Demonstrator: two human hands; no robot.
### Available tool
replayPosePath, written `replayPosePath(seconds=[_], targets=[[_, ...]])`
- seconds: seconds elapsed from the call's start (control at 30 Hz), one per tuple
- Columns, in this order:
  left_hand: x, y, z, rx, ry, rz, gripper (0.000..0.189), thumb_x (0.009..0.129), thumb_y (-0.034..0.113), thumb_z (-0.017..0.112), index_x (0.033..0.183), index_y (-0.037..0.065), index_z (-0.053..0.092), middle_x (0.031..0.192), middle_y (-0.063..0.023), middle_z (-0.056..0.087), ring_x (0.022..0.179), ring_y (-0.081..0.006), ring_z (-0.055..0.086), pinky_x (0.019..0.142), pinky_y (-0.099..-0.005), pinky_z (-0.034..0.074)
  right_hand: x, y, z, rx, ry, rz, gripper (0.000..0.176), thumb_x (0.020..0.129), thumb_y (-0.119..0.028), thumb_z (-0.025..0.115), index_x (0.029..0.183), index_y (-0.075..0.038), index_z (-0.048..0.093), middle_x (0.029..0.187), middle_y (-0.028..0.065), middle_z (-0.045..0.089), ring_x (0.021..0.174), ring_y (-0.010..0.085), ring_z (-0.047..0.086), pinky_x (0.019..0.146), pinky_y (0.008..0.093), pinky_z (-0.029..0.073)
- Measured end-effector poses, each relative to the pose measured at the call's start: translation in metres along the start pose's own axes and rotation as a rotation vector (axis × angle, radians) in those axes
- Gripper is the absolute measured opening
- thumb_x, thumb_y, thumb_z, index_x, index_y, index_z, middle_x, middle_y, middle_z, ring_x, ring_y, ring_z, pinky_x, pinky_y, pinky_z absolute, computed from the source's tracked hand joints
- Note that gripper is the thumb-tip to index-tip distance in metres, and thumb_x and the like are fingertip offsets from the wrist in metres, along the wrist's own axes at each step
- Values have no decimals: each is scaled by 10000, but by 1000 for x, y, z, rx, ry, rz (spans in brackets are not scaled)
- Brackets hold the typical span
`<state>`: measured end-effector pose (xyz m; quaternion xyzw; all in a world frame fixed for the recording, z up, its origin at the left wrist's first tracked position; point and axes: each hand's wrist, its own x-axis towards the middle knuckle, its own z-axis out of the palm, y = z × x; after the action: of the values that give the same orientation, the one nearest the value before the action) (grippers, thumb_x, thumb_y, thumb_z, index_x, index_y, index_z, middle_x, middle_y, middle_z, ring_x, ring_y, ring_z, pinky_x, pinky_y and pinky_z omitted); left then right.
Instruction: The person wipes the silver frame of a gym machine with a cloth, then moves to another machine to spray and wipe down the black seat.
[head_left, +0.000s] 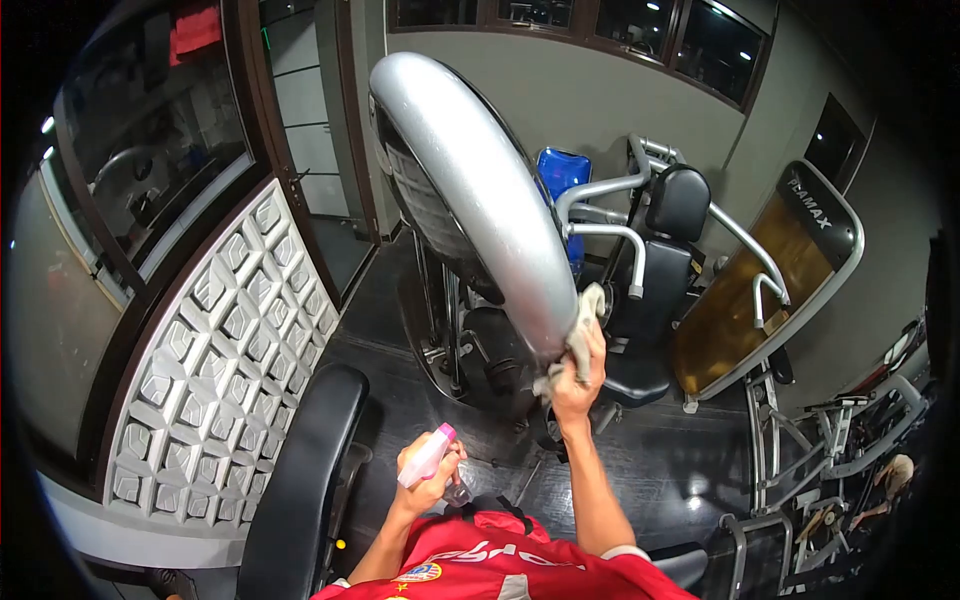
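Note:
A light cloth (583, 335) is in my right hand (578, 388), pressed against the lower right edge of a large silver curved machine frame (470, 170). My fingers are closed round the cloth. Lower down, in front of my red shirt, my left hand (425, 480) is wrapped round a spray bottle with a pink top (430, 455). The bottle's lower part is partly hidden by the fingers.
A black padded backrest (305, 480) stands close on my left, beside a white patterned panel (215, 370). Ahead to the right are a black machine seat (636, 375) with grey bars and a tall bronze panel (765, 285). Metal racks stand at the far right.

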<state>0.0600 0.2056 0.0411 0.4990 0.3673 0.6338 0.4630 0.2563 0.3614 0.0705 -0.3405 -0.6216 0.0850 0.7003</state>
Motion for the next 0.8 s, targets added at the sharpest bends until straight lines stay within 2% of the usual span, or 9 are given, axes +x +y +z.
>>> replayPosePath(seconds=[0.1, 0.33, 0.4, 0.47, 0.5, 0.53, 0.6, 0.7, 0.8], targets=[[-2, -3, -5, -1, 12, -11, 117, 849, 21, 602, 941, -28, 549, 813, -122, 631, 551, -124, 597, 496, -238, 485, -33, 41, -17, 23, 28, 354, 294, 837, 80, 455, 1115, 48, 545, 1159, 115, 559, 1095, 204, 517, 979, 306, 365], [-5, -1, -13, 0, -2, -34, 122, 851, 20, 599, 949, -35, 553, 817, -127, 630, 557, -133, 600, 505, -244, 492, 75, -37, 8, 166, -125, 90, 310, 820, 115, 446, 1081, 19, 583, 1177, 116, 588, 1114, 195, 535, 967, 278, 378], [-5, -2, -15, -12, -1, -29, 120, 852, 20, 598, 949, -35, 554, 817, -127, 630, 559, -134, 600, 506, -245, 492, 92, -53, 19, 98, -129, 5, 437, 718, 151, 425, 1096, 2, 587, 1170, 137, 600, 1144, 249, 547, 1000, 311, 372], [-5, -4, -18, 34, -16, -23, 205, 873, 132, 615, 965, -26, 523, 820, -165, 592, 552, -158, 582, 467, -271, 500, 83, -49, 18, 99, -96, 22, 443, 715, 151, 424, 1102, 4, 583, 1169, 147, 597, 1148, 258, 544, 1004, 316, 370], [-5, -4, -19, 33, -18, -24, 205, 873, 132, 615, 965, -26, 523, 820, -165, 592, 552, -158, 582, 467, -271, 500, 75, -43, 17, 103, -61, 39, 449, 712, 151, 422, 1107, 6, 580, 1169, 156, 595, 1153, 267, 542, 1007, 321, 368], [-5, -3, -20, 22, -2, -21, 218, 873, 147, 620, 963, -26, 523, 819, -163, 592, 549, -158, 582, 468, -267, 498, 60, -25, 11, 63, -56, 38, 346, 846, 103, 417, 1157, 18, 542, 1184, 125, 577, 1114, 208, 535, 982, 300, 375], [-6, -4, -22, 11, 15, -22, 231, 873, 162, 625, 961, -26, 524, 817, -162, 592, 546, -158, 582, 469, -264, 496, 24, 5, 0, 34, 3, 166, 360, 823, 71, 431, 1161, 21, 546, 1169, 148, 590, 1120, 246, 548, 981, 317, 383], [-7, -8, -24, -55, 44, -55, 114, 852, 18, 592, 945, -38, 556, 824, -126, 627, 565, -141, 600, 506, -247, 493, -25, 53, -14, 21, 51, 341, 269, 957, -98, 434, 1169, 30, 538, 1172, 114, 566, 1100, 210, 528, 972, 305, 374], [-8, -11, -26, 4, 21, -97, 114, 852, 14, 588, 947, -40, 554, 821, -126, 626, 565, -142, 599, 505, -245, 493, -46, 83, -23, 10, 71, 444, 262, 939, -50, 436, 1166, 30, 540, 1158, 103, 576, 1091, 185, 530, 964, 295, 381]])
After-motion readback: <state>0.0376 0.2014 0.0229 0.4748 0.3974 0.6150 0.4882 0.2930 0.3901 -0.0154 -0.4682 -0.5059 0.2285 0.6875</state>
